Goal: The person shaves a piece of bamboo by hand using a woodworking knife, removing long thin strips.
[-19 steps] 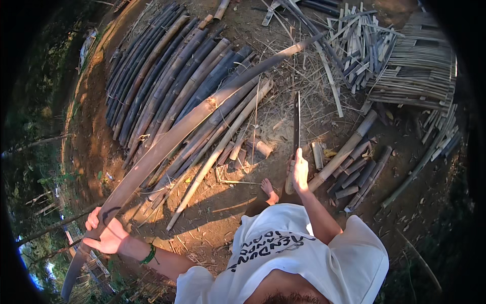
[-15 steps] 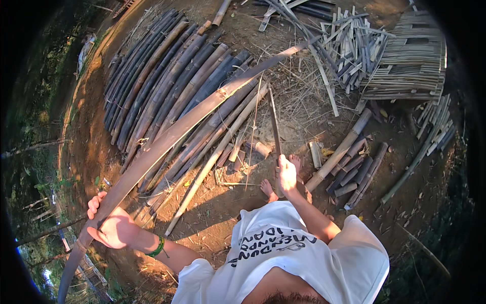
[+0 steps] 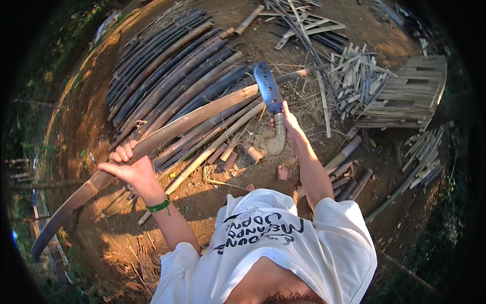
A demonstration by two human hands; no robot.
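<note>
Judging by how things lie, I'm partway along. The bamboo strip point(image 3: 202, 114) I'm holding looks already split into a long, curved band, running from 8 o'clock to between 1 and 2 o'clock, and I see no cut through it. A heap of narrow slats point(image 3: 354, 76) lies ready-cut at 2 o'clock, but the round poles point(image 3: 172, 76) stacked between 10 and 11 o'clock look whole, so I'd say plenty is left.

My left hand point(image 3: 132, 171), at 9 o'clock, holds the strip near its lower end: 4 fingers bent around the far edge, thumb stretched out toward 9 o'clock, so the grip is fairly loose. How hard they press I cannot tell.

My right hand point(image 3: 289, 122), at 2 o'clock, has its fingers closed around the handle of the big knife point(image 3: 268, 88). The holed blade points toward 12 o'clock and crosses in front of the strip; whether the 2 touch, I can't tell.
</note>
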